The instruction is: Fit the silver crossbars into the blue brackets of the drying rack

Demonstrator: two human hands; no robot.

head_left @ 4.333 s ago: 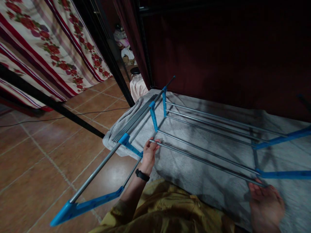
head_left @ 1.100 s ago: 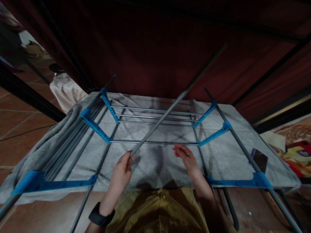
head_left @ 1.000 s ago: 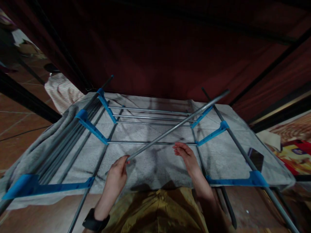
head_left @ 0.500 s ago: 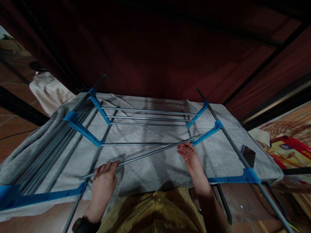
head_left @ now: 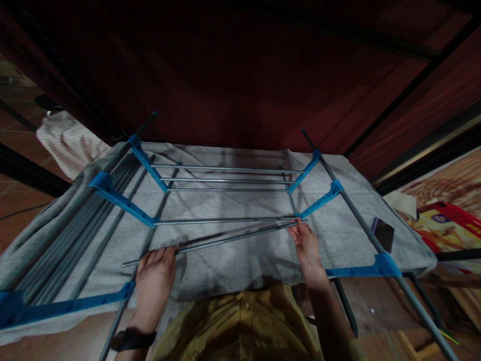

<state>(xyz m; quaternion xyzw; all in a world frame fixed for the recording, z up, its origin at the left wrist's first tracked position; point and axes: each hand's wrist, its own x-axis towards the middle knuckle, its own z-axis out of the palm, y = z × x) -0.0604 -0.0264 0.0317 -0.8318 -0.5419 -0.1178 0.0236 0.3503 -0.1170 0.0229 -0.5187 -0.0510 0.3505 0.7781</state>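
Rod (head_left: 225, 240): a thin grey metal one, loose, crossing the middle of the frame on a shallow slant, low at the left and higher at the right. It is held by both ends just above the grey cloth (head_left: 233, 273).

The left hand (head_left: 154, 273), lower left of centre, has its fingers close together and curled over the rod, whose tip sticks out a little past them to the left. The right hand (head_left: 308, 245), right of centre, pinches the other tip between thumb and fingertips. That tip touches, or nearly touches, the inner end of a blue connector (head_left: 319, 203), just beside the end of a rail already fitted there. A grip at each end seems to suit so long and thin a piece: one hand bears the weight while the other aims the tip finely.

The rack (head_left: 225, 179) lies flat on the cloth, four rails spanning its middle between blue connectors, with long grey tubes running down both sides. The slant keeps the rod's left end short of the blue bar (head_left: 75, 303) at lower left.

A bundle of spare rods (head_left: 75, 235) lies along the cloth's left edge, within reach of the left hand. A dark phone (head_left: 383, 233) rests on the cloth at the right, outside the frame of the rack. A watch (head_left: 130, 340) sits on the left wrist.
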